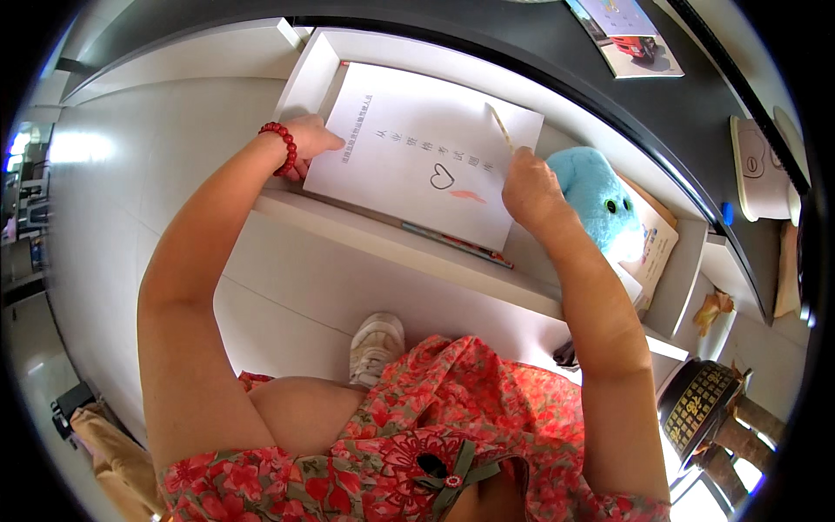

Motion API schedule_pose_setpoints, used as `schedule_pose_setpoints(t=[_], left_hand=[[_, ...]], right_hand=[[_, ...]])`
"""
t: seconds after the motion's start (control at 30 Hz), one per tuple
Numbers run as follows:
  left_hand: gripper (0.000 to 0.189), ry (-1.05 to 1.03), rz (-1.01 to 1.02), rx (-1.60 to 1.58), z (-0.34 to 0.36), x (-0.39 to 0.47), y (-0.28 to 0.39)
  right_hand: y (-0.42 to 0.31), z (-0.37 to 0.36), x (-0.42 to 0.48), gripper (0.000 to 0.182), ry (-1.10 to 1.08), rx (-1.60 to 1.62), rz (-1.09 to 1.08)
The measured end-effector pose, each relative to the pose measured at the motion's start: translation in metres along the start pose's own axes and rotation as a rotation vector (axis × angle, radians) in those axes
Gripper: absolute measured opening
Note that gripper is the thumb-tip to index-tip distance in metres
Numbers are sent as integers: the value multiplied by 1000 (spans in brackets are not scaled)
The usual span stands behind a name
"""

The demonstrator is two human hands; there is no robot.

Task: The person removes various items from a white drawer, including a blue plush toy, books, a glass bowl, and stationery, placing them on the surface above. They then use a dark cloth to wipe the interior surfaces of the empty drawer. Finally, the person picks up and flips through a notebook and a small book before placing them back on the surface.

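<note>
A white booklet with printed writing, a drawn heart and an orange smear on its cover lies in an open white drawer. My left hand, below a red bead bracelet, grips its left edge, thumb on the cover and fingers curled at the side. At the right edge, my right hand is closed around the lower end of a thin pale stick, whose other end slants over the cover. A light blue plush toy sits in the drawer just beyond my right wrist.
A printed pencil-like stick lies along the drawer's front wall. Papers rest right of the plush toy. Above is a black desktop with a picture booklet and a pink-white box. A dark pot stands at lower right.
</note>
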State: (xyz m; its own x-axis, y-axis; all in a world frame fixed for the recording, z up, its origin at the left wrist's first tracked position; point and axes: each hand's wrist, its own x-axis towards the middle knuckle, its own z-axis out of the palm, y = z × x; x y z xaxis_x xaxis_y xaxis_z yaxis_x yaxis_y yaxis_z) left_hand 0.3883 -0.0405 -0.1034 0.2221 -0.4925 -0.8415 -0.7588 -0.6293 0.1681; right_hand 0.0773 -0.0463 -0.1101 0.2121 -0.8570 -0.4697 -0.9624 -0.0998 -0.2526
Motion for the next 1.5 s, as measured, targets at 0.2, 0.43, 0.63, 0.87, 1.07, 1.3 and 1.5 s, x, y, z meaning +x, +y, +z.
schedule_pose_setpoints(t=[0.2, 0.43, 0.63, 0.87, 1.07, 1.3, 1.5], left_hand=[[55, -110, 32, -45, -1, -6, 5], [59, -216, 15, -210, -6, -5, -5], [44, -182, 214, -636, -9, -32, -17], [26, -217, 340, -1033, -6, -58, -14], [27, -258, 526, -1286, 4, -73, -16], [31, -457, 779, -1425, 3, -118, -33], [49, -58, 887, -1217, -7, -170, -45]], right_hand=[[21, 15, 17, 25, 89, 253, 79], [13, 7, 9, 24, 47, 636, 292], [31, 14, 22, 24, -18, 640, 279], [29, 7, 16, 20, -148, 910, 295], [29, 8, 18, 22, -162, 941, 294], [21, 4, 13, 23, -164, 958, 205], [9, 5, 12, 20, -370, 1425, 375]])
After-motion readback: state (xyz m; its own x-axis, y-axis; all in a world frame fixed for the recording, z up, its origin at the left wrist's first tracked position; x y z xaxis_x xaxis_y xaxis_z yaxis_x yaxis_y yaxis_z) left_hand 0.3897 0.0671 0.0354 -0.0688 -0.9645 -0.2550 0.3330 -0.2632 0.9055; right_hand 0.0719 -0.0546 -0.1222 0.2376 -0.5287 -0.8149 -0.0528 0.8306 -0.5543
